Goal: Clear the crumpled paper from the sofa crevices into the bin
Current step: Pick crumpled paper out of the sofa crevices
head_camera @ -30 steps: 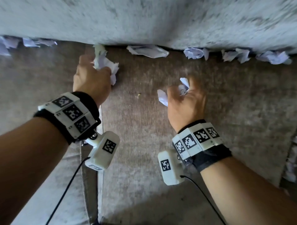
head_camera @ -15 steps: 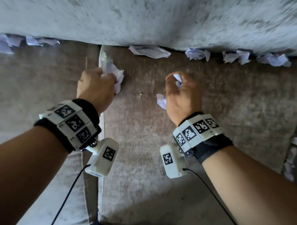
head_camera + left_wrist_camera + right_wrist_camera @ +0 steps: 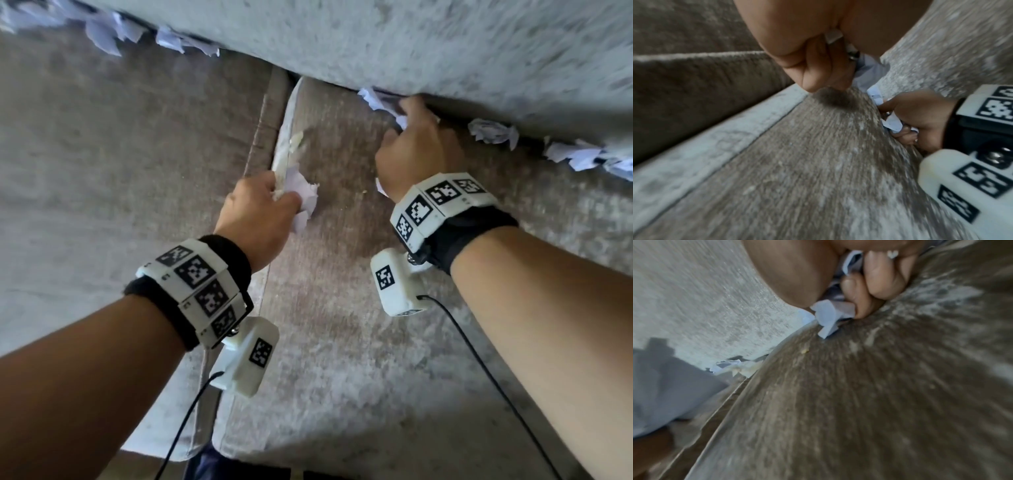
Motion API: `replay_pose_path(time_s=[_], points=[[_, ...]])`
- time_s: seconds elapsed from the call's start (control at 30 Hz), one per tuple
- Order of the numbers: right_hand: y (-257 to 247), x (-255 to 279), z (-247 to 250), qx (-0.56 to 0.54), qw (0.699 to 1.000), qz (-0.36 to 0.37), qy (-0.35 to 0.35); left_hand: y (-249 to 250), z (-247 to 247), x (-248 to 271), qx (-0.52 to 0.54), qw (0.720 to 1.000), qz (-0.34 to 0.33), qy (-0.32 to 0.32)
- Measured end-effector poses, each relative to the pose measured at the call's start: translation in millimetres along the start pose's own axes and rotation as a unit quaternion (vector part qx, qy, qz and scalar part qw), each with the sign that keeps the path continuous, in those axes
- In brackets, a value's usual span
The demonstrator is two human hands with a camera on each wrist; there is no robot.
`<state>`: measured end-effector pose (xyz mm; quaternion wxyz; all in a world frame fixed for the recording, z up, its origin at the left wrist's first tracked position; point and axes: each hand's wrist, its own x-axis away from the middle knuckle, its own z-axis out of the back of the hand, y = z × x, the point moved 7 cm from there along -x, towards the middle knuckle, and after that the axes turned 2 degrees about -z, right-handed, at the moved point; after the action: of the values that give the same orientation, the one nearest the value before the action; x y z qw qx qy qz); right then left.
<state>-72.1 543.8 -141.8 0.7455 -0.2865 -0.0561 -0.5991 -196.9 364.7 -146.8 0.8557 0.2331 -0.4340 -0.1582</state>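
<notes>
Sofa (image 3: 428, 359) fills pretty much everything we can see: brownish-grey seat cushions below, the paler back cushion (image 3: 445, 44) across the top, and a seam (image 3: 274, 144) running between two seat cushions. Crumpled paper is stuffed along the crevice where back meets seat. We count a row of scraps at the far left (image 3: 109, 31), and more to the right of our right hand (image 3: 493, 132), with another bunch further right (image 3: 579, 156).

Our right hand (image 3: 419, 152) is up against the crevice with its fingers curled tight. The right wrist view shows them wrapped around a wad of paper (image 3: 831, 313), a corner of it poking out under the fist. From the head view there's also a piece at the crevice (image 3: 375, 99) right at the fingertips, touching them, but we can't tell if it's actually gripped or just lying there.

Our left hand (image 3: 260, 216) sits lower, right on the seam, closed into a fist around its own ball of paper (image 3: 301, 202), which sticks out on the thumb side. Knuckles are just above the cushion in the left wrist view.

A couple of small crumbs (image 3: 364, 192) sit on the seat between the hands.
</notes>
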Motion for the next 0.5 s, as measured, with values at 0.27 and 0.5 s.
replay_pose_path(time_s=[0.27, 0.5], points=[[0, -9, 10, -0.032, 0.996, -0.071, 0.03, -9, -2, 9, 0.046, 0.999, -0.007, -0.003], [11, 7, 19, -0.059, 0.994, -0.077, 0.052, -11, 1, 18, 0.053, 0.998, -0.027, -0.009]])
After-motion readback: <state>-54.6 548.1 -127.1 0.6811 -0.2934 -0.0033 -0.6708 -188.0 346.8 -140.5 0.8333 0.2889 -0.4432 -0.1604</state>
